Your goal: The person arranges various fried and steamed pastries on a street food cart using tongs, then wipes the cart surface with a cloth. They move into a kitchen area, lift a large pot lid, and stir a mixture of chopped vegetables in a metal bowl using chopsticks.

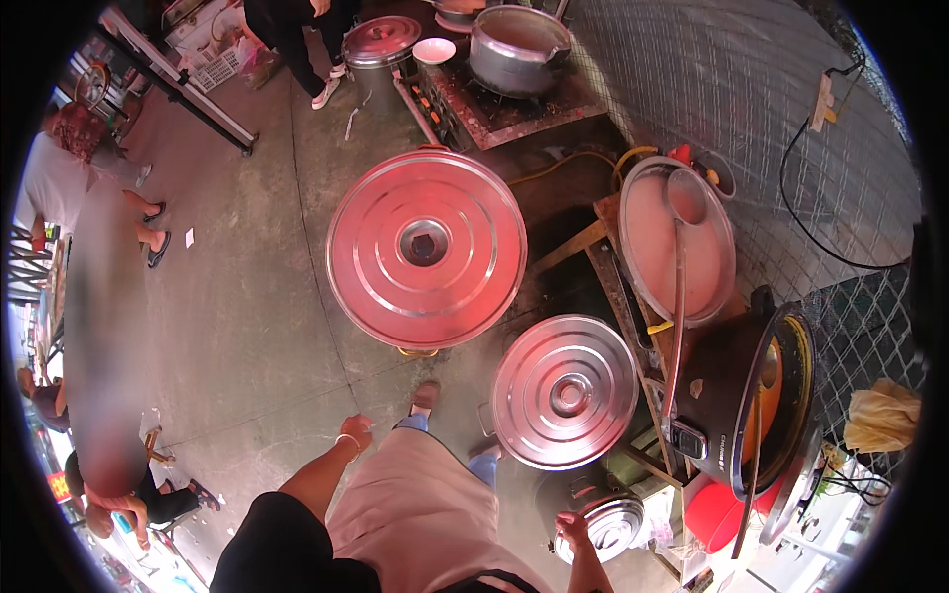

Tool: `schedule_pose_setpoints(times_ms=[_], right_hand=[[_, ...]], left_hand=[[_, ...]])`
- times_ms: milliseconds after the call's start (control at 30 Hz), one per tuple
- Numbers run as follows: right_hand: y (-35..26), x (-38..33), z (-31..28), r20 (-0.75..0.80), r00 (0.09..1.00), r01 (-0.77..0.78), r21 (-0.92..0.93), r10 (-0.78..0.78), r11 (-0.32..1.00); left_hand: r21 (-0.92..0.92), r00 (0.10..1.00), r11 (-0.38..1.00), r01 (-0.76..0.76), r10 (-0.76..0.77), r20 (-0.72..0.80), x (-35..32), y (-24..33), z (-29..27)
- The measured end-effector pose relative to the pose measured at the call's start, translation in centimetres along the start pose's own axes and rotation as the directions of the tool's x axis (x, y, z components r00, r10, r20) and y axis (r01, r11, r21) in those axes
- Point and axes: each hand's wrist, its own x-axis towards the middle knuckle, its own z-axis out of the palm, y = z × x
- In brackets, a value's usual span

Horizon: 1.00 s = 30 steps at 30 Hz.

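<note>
Grey concrete floor (247,326) carries two lidded steel pots (426,249), (565,390).

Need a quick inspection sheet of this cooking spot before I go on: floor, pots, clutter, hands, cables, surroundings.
Surface: bare concrete floor, stained.
Job's things: small lidded pot by right hand; medium lid and large lid closed on pots.
Clutter: open basin of pale liquid with ladle; dark cooker open.
Hands: left hand empty, loosely closed; right hand at small pot, grip unclear.
Cables: black cable on mesh wall.
Surroundings: people seated left; burner pot behind.
</note>
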Motion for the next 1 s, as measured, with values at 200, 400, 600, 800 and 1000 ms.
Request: schedule_pose_setpoints(times_ms=[200, 400, 600, 800, 1000], right_hand=[[-2.7, -3.5, 5.4, 0.102, 0.977, 0.206, -0.210, -0.188, 0.956], [-16.4, -5.3, 8.4, 0.178, 0.824, 0.562, -0.146, -0.537, 0.814], [-21.3, -5.0, 8.6, 0.190, 0.778, 0.623, -0.108, -0.599, 0.775], [-20.9, -4.1, 12.0, 0.131, 0.960, 0.260, -0.098, -0.246, 0.961], [-25.5, -3.3, 18.7, 0.191, 0.967, 0.206, -0.204, -0.167, 0.957]], left_hand=[[-0.060, 0.974, 0.981, 0.182, -0.188, -0.122, -3.8, -5.3, -11.5], [-0.226, 0.893, 0.928, 0.296, -0.353, -0.280, -9.0, -11.8, -12.5], [-0.703, 0.771, 0.622, 0.345, -0.615, -0.167, -19.2, -11.8, -12.4], [-0.759, 0.625, 0.527, 0.383, -0.753, -0.208, -23.2, -21.7, -9.4], [-0.918, 0.524, 0.247, 0.311, -0.850, -0.051, -21.4, -23.0, -11.7]])
